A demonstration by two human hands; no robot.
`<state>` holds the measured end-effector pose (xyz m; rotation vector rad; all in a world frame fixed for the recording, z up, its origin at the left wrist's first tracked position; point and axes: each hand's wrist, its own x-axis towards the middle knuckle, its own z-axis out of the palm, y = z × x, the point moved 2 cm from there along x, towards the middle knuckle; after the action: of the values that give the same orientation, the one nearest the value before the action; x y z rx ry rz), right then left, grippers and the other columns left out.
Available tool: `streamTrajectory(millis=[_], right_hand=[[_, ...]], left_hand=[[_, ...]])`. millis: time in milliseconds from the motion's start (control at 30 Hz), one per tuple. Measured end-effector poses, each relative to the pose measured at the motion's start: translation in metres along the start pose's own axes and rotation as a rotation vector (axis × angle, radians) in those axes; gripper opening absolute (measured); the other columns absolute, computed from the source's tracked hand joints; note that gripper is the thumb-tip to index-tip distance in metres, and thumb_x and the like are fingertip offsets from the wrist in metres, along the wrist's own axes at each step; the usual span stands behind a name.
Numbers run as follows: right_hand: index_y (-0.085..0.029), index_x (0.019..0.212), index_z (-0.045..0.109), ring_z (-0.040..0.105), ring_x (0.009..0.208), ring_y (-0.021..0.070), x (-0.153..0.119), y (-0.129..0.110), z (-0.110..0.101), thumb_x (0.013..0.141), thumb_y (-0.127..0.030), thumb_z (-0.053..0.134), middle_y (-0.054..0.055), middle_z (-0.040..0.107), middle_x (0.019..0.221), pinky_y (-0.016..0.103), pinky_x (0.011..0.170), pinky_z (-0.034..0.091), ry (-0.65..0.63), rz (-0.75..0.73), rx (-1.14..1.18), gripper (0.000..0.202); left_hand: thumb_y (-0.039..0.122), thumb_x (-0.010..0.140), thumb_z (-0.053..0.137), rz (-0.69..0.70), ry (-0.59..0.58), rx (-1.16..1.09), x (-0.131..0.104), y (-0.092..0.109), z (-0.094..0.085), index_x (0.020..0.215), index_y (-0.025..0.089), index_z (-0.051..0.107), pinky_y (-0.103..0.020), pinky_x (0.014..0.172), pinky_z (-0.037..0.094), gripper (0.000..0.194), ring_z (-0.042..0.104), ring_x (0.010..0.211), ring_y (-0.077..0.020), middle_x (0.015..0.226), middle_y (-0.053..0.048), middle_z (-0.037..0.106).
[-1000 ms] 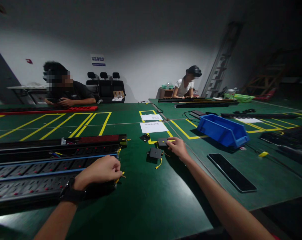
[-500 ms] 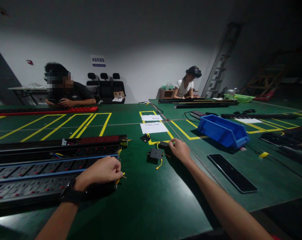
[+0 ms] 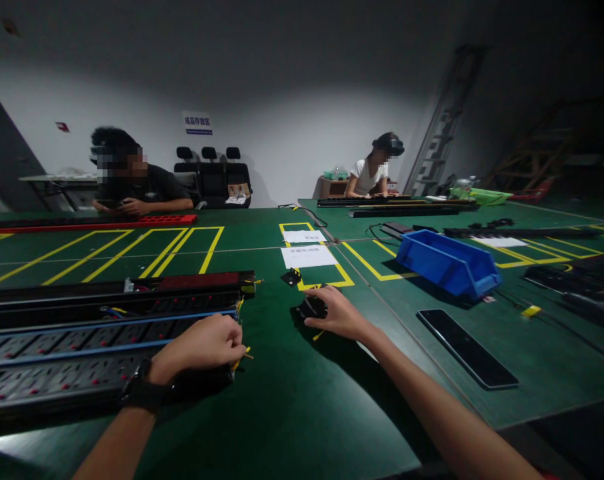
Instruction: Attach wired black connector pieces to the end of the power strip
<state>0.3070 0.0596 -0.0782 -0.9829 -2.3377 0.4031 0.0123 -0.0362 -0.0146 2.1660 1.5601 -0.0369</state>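
At the end of the nearest black power strip (image 3: 47, 377), my left hand (image 3: 205, 347) is closed in a pinch. A short yellow-sleeved wire (image 3: 249, 351) sticks out past its fingertips. My right hand (image 3: 337, 313) hovers over a small black box-shaped module (image 3: 313, 307), thumb and fingers apart around it. The hand partly covers this module, so contact is unclear. From the module a yellow-ended lead (image 3: 319, 335) comes out onto the green table. Just beyond lies a small black plate-like part (image 3: 291, 277).
A blue bin (image 3: 447, 267) and a phone (image 3: 467, 347) lie to the right. Paper labels (image 3: 308, 257) rest in the middle. More black strips (image 3: 202, 281) lie at left. Two people sit across the table (image 3: 262, 413).
My right hand has moved left and slightly nearer, from beside a small black piece to over the black module, its fingers spreading. My left hand has stayed put.
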Motion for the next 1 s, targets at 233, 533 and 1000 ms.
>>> streamTrajectory(millis=[233, 533, 1000], right_hand=[[-0.029, 0.142, 0.055, 0.056, 0.119, 0.0299, 0.003, 0.008, -0.014, 0.079, -0.031, 0.074, 0.008, 0.067, 0.129, 0.047, 0.1, 0.047, 0.214, -0.002, -0.031, 0.066], [-0.018, 0.125, 0.066, 0.063, 0.105, 0.0338, -0.005, 0.062, -0.031, 0.081, -0.048, 0.069, 0.016, 0.07, 0.118, 0.044, 0.089, 0.049, 0.478, 0.457, -0.068, 0.053], [-0.021, 0.119, 0.069, 0.065, 0.102, 0.0328, -0.001, 0.06, -0.011, 0.085, -0.054, 0.064, 0.015, 0.073, 0.111, 0.046, 0.089, 0.05, 0.316, 0.388, -0.142, 0.048]], left_hand=[[0.039, 0.08, 0.057, -0.013, 0.009, 0.031, 0.0, 0.0, 0.0, 0.061, 0.019, 0.058, -0.028, 0.054, 0.021, 0.028, 0.044, 0.055, -0.0121, 0.058, 0.001, 0.054], [0.041, 0.08, 0.058, 0.025, 0.037, -0.023, 0.0, 0.0, 0.0, 0.059, 0.019, 0.06, -0.027, 0.055, 0.022, 0.03, 0.043, 0.053, -0.0118, 0.056, 0.0, 0.055], [0.036, 0.079, 0.057, 0.006, 0.029, 0.025, -0.002, 0.004, -0.002, 0.062, 0.019, 0.062, -0.028, 0.056, 0.023, 0.024, 0.044, 0.055, -0.0123, 0.059, 0.0, 0.057]])
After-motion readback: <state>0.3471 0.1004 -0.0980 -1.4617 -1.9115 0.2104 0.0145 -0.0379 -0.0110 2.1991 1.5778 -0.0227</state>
